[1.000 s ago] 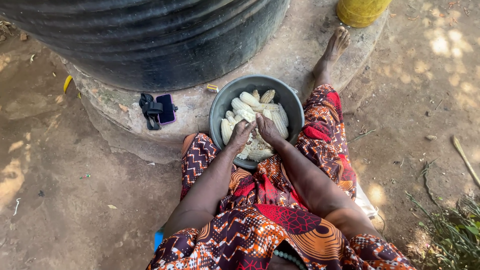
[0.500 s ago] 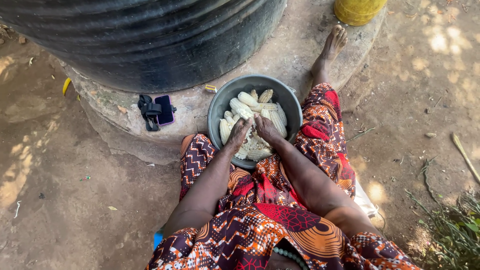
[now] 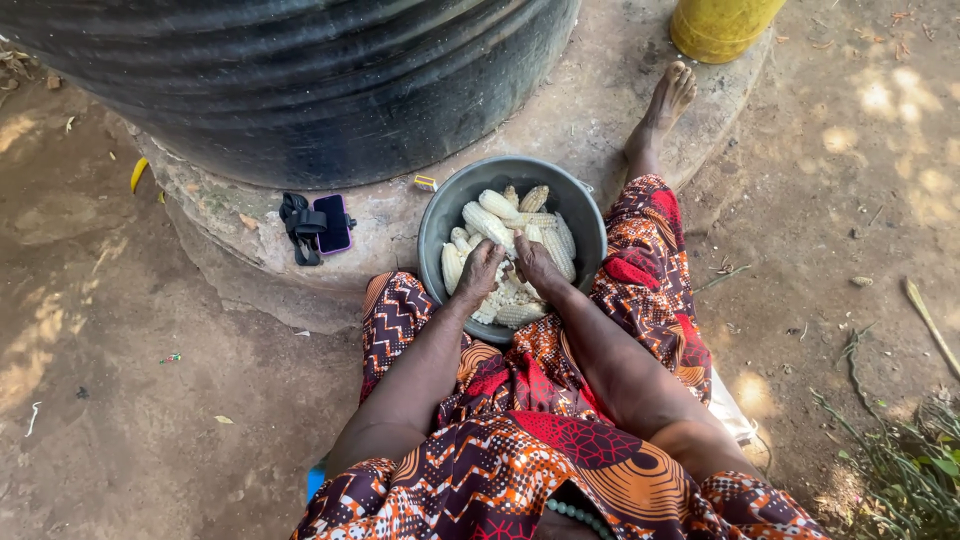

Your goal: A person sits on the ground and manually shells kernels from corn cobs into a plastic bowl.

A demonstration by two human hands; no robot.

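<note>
A grey metal bowl [image 3: 438, 222] rests between my knees, holding several pale corn cobs [image 3: 487, 224] and loose white kernels [image 3: 505, 294]. Both my hands are inside it, close together over one cob. My left hand [image 3: 480, 270] curls its fingers around the cob's left side. My right hand [image 3: 534, 262] presses on the same cob from the right. The cob between them is mostly hidden by my fingers. My patterned red and orange skirt [image 3: 520, 420] covers my lap below the bowl.
A large black water tank [image 3: 300, 80] stands on a round concrete base [image 3: 600, 90] just behind the bowl. A phone with a black strap [image 3: 318, 226] lies on the base at left. A yellow container [image 3: 720, 25] stands top right. My bare foot [image 3: 665, 105] stretches out. Bare dirt surrounds me.
My hands stay in the bowl with only small finger movements on the cob. Nothing else has moved.
</note>
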